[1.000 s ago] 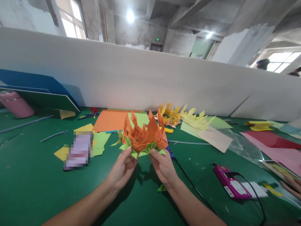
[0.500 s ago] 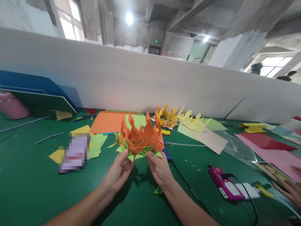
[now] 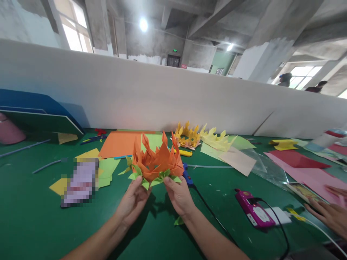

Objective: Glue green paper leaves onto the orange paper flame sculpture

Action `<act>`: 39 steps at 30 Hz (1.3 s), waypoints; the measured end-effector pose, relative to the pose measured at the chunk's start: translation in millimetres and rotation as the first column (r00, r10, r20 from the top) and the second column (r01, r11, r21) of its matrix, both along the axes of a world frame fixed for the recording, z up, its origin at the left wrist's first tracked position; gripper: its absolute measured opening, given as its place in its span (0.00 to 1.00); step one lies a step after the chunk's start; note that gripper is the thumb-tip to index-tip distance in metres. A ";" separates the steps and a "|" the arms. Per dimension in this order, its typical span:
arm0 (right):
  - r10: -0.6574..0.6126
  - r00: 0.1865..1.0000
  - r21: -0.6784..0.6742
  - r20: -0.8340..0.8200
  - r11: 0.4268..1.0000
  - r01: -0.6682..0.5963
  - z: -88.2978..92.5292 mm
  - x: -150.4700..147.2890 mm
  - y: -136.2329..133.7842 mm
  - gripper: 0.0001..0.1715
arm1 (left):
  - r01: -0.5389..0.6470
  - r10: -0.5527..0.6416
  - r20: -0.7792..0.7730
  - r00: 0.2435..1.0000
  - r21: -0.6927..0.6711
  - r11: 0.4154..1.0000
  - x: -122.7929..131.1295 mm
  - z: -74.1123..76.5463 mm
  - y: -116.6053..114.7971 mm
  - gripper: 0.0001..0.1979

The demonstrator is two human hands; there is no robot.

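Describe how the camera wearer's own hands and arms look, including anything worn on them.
The left hand and right hand are ungloved. No sleeve, watch or bracelet shows on the left forearm or right forearm. No ring is visible, though some fingers are partly hidden.

Pink bottle [image 3: 10,130] at the left edge, magenta power strip [image 3: 249,210] at right, white partition [image 3: 146,95] behind.

the orange origami [image 3: 164,159] is matt paper, the tabletop [image 3: 32,216] smooth, the clear sheet [image 3: 274,175] glossy plastic.
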State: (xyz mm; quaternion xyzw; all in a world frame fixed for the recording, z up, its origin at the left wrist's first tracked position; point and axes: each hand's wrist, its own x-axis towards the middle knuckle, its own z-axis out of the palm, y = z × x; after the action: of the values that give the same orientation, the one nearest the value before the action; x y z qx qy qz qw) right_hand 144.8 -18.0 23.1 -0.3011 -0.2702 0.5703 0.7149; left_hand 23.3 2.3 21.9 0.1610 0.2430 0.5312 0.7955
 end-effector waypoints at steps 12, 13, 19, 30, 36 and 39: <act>-0.011 1.000 0.008 -0.011 1.000 0.012 -1.7 0.7 -0.5 0.25 | -0.024 0.025 0.010 1.000 -0.058 0.998 1.6 5.8 -3.0 0.19; -0.011 1.000 0.008 -0.011 1.000 0.011 -1.8 0.7 -0.7 0.25 | -0.027 0.027 0.010 1.000 -0.060 0.998 1.3 5.5 -2.8 0.20; -0.013 1.000 -0.007 -0.021 1.000 0.013 -1.2 0.1 -1.5 0.26 | -0.017 0.017 0.013 1.000 -0.043 0.999 0.6 5.1 0.0 0.19; 0.018 1.000 0.002 -0.017 1.000 -0.018 -0.6 0.9 -1.7 0.25 | 0.009 -0.009 0.019 1.000 -0.007 1.000 0.1 -0.1 0.8 0.14; 0.022 1.000 0.047 -0.017 0.999 -0.022 0.2 0.6 -1.0 0.24 | -0.040 0.039 -0.007 0.999 -0.056 0.998 -1.5 0.6 0.7 0.07; 0.028 1.000 0.068 -0.015 0.997 -0.027 1.5 0.3 -0.8 0.24 | -0.056 0.055 -0.023 0.998 -0.077 0.995 -1.7 2.3 0.4 0.10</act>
State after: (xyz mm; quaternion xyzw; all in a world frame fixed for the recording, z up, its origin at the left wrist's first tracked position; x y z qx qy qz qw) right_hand 145.1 -18.8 24.7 -0.2683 -0.2876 0.5728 0.7191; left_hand 21.7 2.7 24.2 0.1285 0.2761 0.5416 0.7836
